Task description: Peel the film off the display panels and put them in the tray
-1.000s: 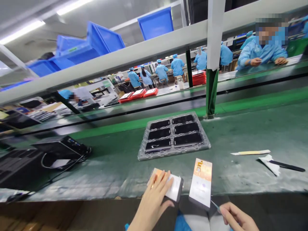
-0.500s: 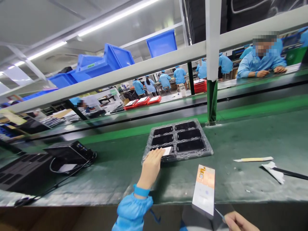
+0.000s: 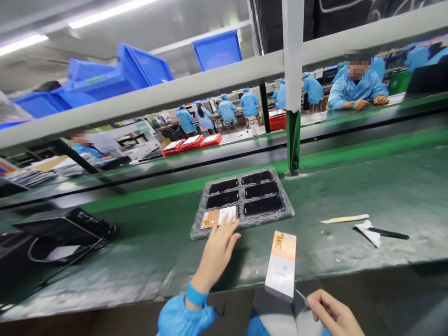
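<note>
A phone screen (image 3: 212, 218), at the bench (image 3: 367, 191) edge a second ago, lies in the near-left slot of the clear tray (image 3: 268, 218) at the spread fingers of the left hand (image 3: 219, 245), and rightward a second screen (image 3: 282, 266), its print illegibly small, overlaps that edge beside a thin tool (image 3: 301, 296) pinched by the right hand (image 3: 331, 311).

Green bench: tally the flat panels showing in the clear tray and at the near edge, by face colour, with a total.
Black-faced panels: 5, all in the clear tray
Orange-and-white panels: 2, one in the tray, one at the near edge
Total: 7 showing; whether anything lies beneath them cannot be told.
</note>
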Demonstrator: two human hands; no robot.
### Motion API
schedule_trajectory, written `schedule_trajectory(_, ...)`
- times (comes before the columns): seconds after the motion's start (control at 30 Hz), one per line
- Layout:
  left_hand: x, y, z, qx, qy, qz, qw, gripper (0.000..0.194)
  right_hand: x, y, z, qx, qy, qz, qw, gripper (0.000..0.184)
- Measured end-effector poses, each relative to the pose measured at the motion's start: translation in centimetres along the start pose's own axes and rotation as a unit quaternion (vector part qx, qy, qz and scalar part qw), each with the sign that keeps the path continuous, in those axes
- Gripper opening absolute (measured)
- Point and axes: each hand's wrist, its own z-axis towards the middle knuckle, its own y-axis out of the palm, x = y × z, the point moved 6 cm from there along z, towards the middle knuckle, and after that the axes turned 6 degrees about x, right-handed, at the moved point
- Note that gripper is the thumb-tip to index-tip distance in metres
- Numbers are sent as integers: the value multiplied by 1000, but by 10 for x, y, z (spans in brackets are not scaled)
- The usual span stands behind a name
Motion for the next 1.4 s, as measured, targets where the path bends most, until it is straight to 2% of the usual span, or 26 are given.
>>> schedule_trajectory(0.07,47,-6,-14,-10,54,-79,995,37,-3,-1,-3,34,-5,7,999,55)
schedule_trajectory(0.17,105,-9,-34,-21,99,-161,982,60,-7,-1,-4,42,-18,-10,999,52)
schedule_trajectory(0.23,127,-6,-43,-27,105,-174,979,67,-10,-2,-4,33,-34,-39,998,49)
schedule_trajectory(0.3,139,0,-47,-27,100,-176,979,62,-14,-5,-6,42,-68,-79,994,42)
schedule_trajectory(0.43,144,6,-46,-13,88,-169,982,42,-32,-8,-16,81,-185,-169,965,23)
schedule_trajectory(0.53,145,5,-45,-9,85,-167,982,38,-45,-7,-23,96,-259,-221,935,15)
schedule_trajectory(0.63,146,4,-44,-18,86,-166,982,38,-53,-6,-26,99,-304,-255,912,14)
schedule_trajectory(0.8,146,5,-44,-24,81,-172,982,39,-58,-6,-26,92,-314,-282,902,16)
schedule_trajectory(1.13,147,4,-44,-21,78,-168,982,37,-74,-3,-30,135,-384,-302,862,22)
schedule_trajectory(1.3,147,3,-43,-19,80,-166,983,37,-74,-4,-30,129,-381,-295,867,21)
schedule_trajectory(1.4,146,3,-42,-17,78,-168,983,38,-67,-5,-28,115,-354,-269,888,20)
